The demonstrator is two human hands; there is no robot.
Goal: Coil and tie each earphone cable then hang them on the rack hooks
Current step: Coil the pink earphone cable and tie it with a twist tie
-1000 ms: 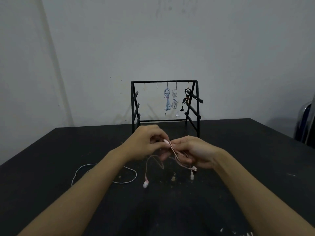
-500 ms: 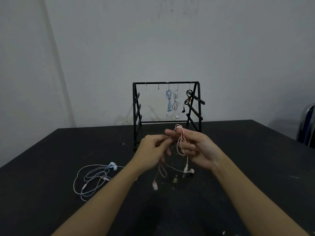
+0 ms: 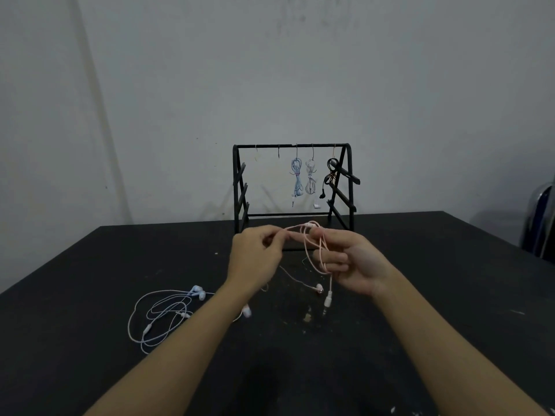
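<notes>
Pink earphone cable [image 3: 316, 254] between hands

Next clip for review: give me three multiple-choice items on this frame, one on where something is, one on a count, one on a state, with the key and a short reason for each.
1. Where does the loose blue-white earphone lie?
A. On the table, under the left forearm's side
B. On a rack hook
C. In the right hand

2. How many tied earphone bundles hang on the rack?
A. One
B. Three
C. Five

3. What is the state of the pink earphone cable?
A. Tied and hung
B. Lying flat on the table
C. Partly looped over the right hand's fingers, ends dangling

Key:
1 A: it sprawls uncoiled on the black table.
2 B: a blue bundle, a pale bundle and a black bundle hang there; two hooks stand bare.
3 C: the left hand pinches the strand, the right hand carries the loops.
</notes>
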